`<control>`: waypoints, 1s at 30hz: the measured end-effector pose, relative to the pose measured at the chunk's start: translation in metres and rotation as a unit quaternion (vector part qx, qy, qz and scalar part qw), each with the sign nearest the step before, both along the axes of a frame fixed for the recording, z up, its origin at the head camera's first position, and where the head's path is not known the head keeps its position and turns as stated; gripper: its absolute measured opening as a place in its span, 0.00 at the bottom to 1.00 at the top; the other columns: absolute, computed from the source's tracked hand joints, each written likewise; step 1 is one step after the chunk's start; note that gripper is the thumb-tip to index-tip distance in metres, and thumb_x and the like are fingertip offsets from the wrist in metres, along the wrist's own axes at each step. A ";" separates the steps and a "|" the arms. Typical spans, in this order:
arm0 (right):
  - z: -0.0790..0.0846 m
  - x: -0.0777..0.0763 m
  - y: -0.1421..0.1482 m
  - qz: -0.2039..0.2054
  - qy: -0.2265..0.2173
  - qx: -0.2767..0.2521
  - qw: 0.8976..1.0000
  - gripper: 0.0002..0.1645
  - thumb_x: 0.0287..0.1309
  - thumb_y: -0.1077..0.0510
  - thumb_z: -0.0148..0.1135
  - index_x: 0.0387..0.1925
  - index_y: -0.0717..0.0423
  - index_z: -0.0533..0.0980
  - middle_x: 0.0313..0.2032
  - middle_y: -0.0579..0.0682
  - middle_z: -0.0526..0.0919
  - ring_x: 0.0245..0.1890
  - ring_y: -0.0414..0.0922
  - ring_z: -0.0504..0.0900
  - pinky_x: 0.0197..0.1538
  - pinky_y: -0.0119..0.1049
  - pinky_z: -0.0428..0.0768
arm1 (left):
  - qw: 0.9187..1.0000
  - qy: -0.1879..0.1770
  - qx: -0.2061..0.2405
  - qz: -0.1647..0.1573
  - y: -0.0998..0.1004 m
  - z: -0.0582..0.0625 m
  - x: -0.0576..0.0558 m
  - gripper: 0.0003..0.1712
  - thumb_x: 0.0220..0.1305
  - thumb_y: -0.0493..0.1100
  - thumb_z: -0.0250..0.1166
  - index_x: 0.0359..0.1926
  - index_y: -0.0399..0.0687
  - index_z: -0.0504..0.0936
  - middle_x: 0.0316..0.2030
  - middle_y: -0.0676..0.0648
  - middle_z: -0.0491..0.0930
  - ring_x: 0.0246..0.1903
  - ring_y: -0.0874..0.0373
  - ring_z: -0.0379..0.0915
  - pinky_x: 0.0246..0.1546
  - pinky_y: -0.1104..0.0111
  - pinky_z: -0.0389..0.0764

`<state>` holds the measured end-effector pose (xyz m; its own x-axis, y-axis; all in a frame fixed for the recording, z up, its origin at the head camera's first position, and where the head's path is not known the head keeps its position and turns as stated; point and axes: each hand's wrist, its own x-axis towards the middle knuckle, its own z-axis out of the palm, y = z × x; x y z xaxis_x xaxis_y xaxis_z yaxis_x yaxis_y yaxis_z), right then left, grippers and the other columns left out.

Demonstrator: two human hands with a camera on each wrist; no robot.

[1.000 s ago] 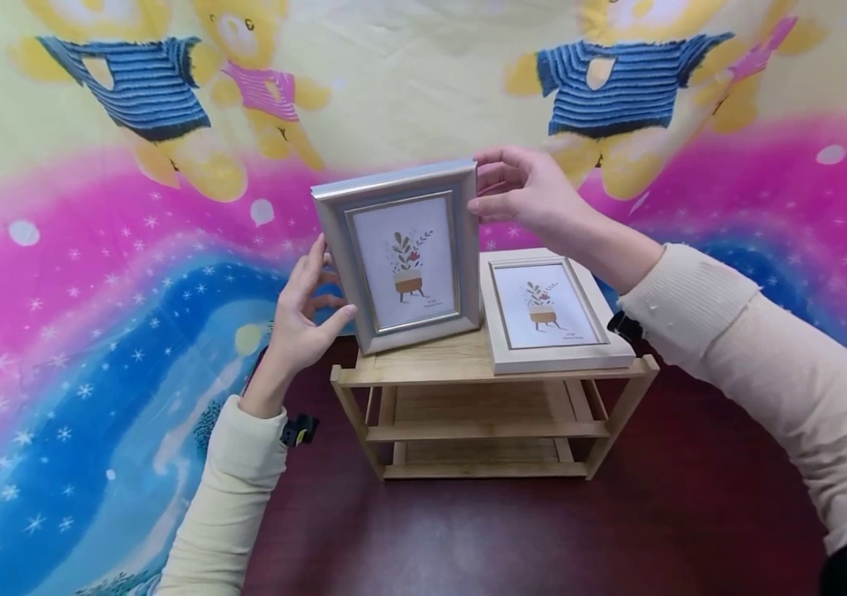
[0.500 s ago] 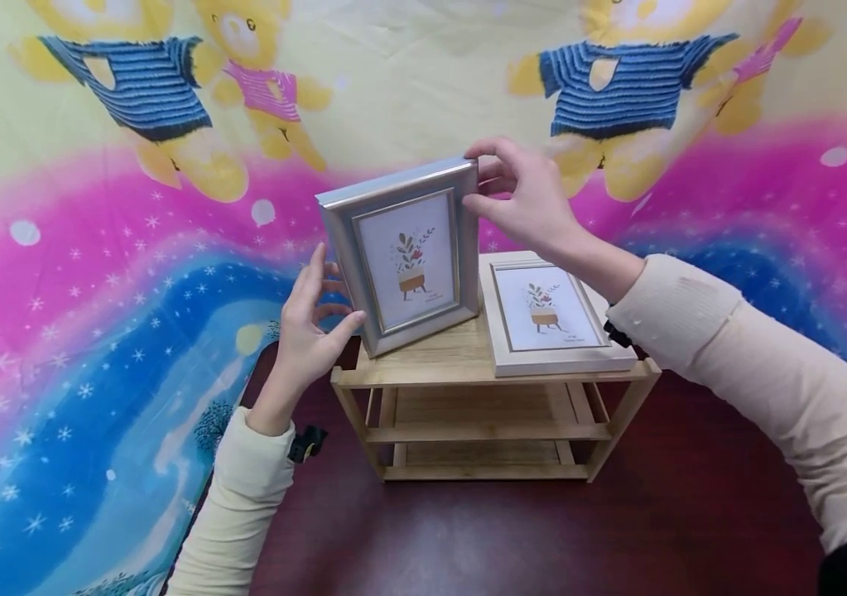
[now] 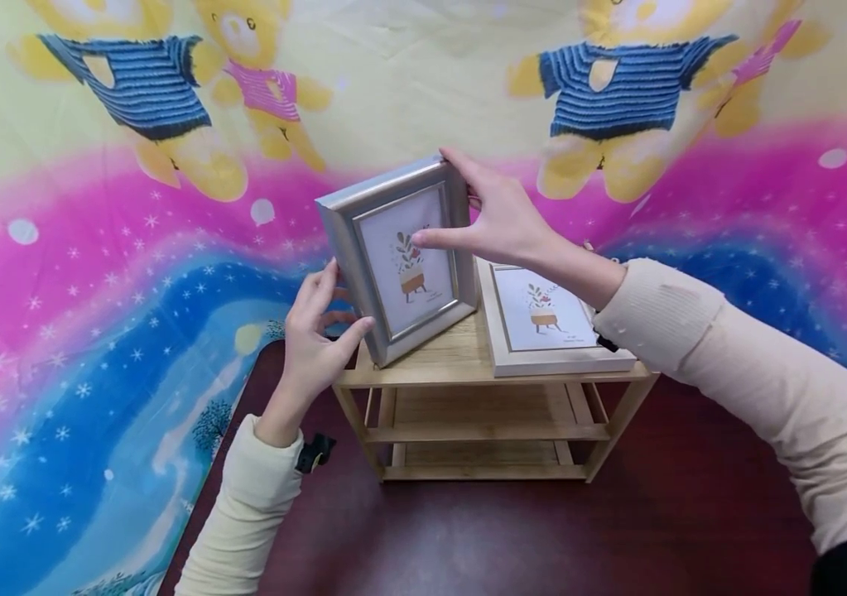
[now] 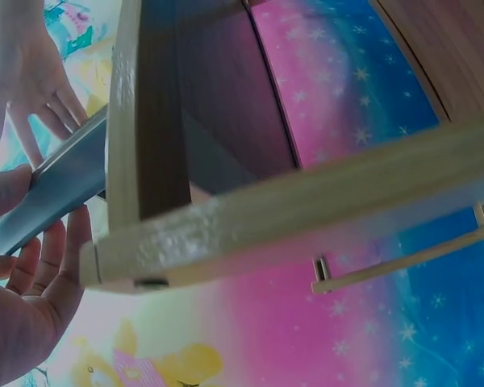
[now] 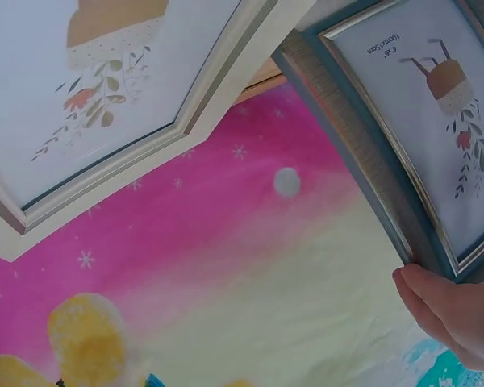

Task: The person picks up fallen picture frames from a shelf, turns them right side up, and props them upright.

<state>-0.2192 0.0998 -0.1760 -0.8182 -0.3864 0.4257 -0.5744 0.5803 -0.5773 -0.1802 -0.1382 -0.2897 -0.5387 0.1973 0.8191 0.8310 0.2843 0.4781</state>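
Observation:
A silver-grey picture frame with a plant picture stands upright, slightly turned, on the left of a small wooden rack's top. My left hand holds its lower left side, thumb at the front edge and fingers behind. At its upper right corner is my right hand, index finger on the top corner and thumb stretched out before the picture. In the left wrist view the right hand's fingers look straight and spread against the frame. A white picture frame lies flat on the rack's right side, partly covered by my right forearm.
The rack has two lower shelves and stands on a dark red tabletop. A cloth backdrop with printed bears hangs close behind it and along the left.
The silver-grey frame has turned so its left side comes nearer. My right hand has moved left, its thumb leaving the frame's side and reaching across the picture. My left hand moved slightly down and right.

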 end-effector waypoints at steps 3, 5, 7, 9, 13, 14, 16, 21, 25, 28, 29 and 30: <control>0.001 0.000 -0.003 -0.003 0.005 0.016 1.000 0.60 0.40 0.42 0.70 0.69 0.55 0.49 0.60 0.54 0.67 0.58 0.48 0.67 0.59 0.42 0.66 | 1.000 0.009 0.010 -0.006 0.003 -0.002 0.002 0.45 0.42 0.19 0.65 0.64 0.28 0.57 0.47 0.30 0.66 0.41 0.49 0.70 0.33 0.73 0.78; 0.000 -0.001 -0.004 -0.005 0.005 0.024 1.000 0.60 0.40 0.42 0.71 0.69 0.54 0.49 0.60 0.54 0.66 0.56 0.47 0.68 0.58 0.43 0.66 | 1.000 0.018 0.018 -0.007 0.006 -0.003 0.003 0.46 0.41 0.18 0.65 0.64 0.28 0.57 0.47 0.31 0.66 0.41 0.50 0.69 0.32 0.73 0.78; 0.000 -0.002 -0.006 -0.005 0.006 0.029 1.000 0.61 0.39 0.41 0.71 0.70 0.54 0.48 0.61 0.54 0.65 0.55 0.47 0.67 0.58 0.43 0.65 | 0.999 0.031 0.022 -0.001 0.008 -0.004 0.005 0.46 0.40 0.18 0.65 0.64 0.29 0.57 0.47 0.31 0.67 0.40 0.50 0.69 0.31 0.73 0.78; -0.001 -0.003 -0.007 -0.005 0.008 0.034 0.999 0.62 0.39 0.41 0.71 0.70 0.53 0.47 0.61 0.55 0.64 0.54 0.47 0.66 0.57 0.43 0.65 | 0.999 0.045 0.025 0.009 0.011 -0.005 0.006 0.46 0.40 0.18 0.66 0.64 0.31 0.58 0.46 0.32 0.67 0.39 0.50 0.69 0.31 0.73 0.77; -0.001 -0.006 -0.009 0.003 0.011 0.041 0.999 0.64 0.38 0.40 0.71 0.70 0.53 0.45 0.62 0.55 0.63 0.55 0.48 0.64 0.57 0.44 0.65 | 0.997 0.067 0.027 0.033 0.017 -0.006 0.010 0.45 0.41 0.20 0.66 0.64 0.32 0.60 0.45 0.33 0.68 0.37 0.48 0.69 0.29 0.72 0.77; -0.001 -0.006 -0.010 0.007 0.011 0.042 0.999 0.64 0.37 0.40 0.71 0.70 0.53 0.45 0.62 0.56 0.63 0.55 0.48 0.64 0.57 0.45 0.65 | 0.996 0.071 0.028 0.039 0.019 -0.006 0.011 0.45 0.41 0.21 0.66 0.63 0.32 0.61 0.45 0.33 0.68 0.37 0.48 0.69 0.29 0.71 0.78; -0.001 -0.007 -0.010 0.012 0.010 0.047 0.999 0.66 0.37 0.40 0.71 0.70 0.53 0.43 0.62 0.56 0.62 0.56 0.48 0.64 0.58 0.45 0.65 | 0.995 0.079 0.028 0.050 0.022 -0.006 0.012 0.44 0.41 0.21 0.66 0.63 0.31 0.61 0.45 0.33 0.68 0.36 0.47 0.68 0.27 0.67 0.78; 0.000 -0.009 -0.010 0.031 -0.002 0.054 0.998 0.68 0.37 0.39 0.70 0.71 0.51 0.38 0.68 0.54 0.52 0.64 0.47 0.55 0.63 0.45 0.57 | 0.992 0.096 0.028 0.075 0.029 -0.006 0.015 0.41 0.43 0.24 0.67 0.62 0.30 0.63 0.45 0.33 0.69 0.36 0.47 0.69 0.24 0.60 0.78; -0.003 -0.009 -0.013 0.042 -0.012 0.054 0.998 0.70 0.37 0.39 0.71 0.71 0.49 0.36 0.70 0.53 0.39 0.68 0.44 0.40 0.66 0.46 0.50 | 0.991 0.097 0.030 0.087 0.032 -0.007 0.016 0.40 0.44 0.24 0.67 0.62 0.30 0.63 0.46 0.33 0.69 0.35 0.47 0.69 0.23 0.59 0.77; -0.005 -0.007 -0.017 0.041 -0.019 0.052 0.998 0.71 0.36 0.39 0.71 0.71 0.47 0.34 0.70 0.55 0.33 0.69 0.46 0.38 0.65 0.48 0.50 | 0.991 0.094 0.031 0.094 0.033 -0.007 0.016 0.40 0.44 0.24 0.67 0.62 0.30 0.63 0.46 0.33 0.69 0.35 0.47 0.69 0.23 0.60 0.77; -0.005 -0.006 -0.019 0.040 -0.021 0.051 0.998 0.71 0.36 0.39 0.71 0.71 0.46 0.33 0.70 0.55 0.31 0.69 0.48 0.38 0.65 0.49 0.51 | 0.990 0.094 0.032 0.096 0.033 -0.007 0.016 0.40 0.44 0.24 0.67 0.62 0.30 0.63 0.46 0.34 0.69 0.35 0.47 0.69 0.23 0.60 0.77; -0.006 -0.005 -0.020 0.037 -0.023 0.050 0.998 0.71 0.36 0.39 0.71 0.71 0.45 0.33 0.69 0.55 0.29 0.68 0.49 0.39 0.65 0.49 0.52 | 0.990 0.094 0.034 0.096 0.034 -0.007 0.017 0.40 0.44 0.24 0.67 0.62 0.30 0.63 0.45 0.34 0.69 0.34 0.47 0.69 0.23 0.60 0.77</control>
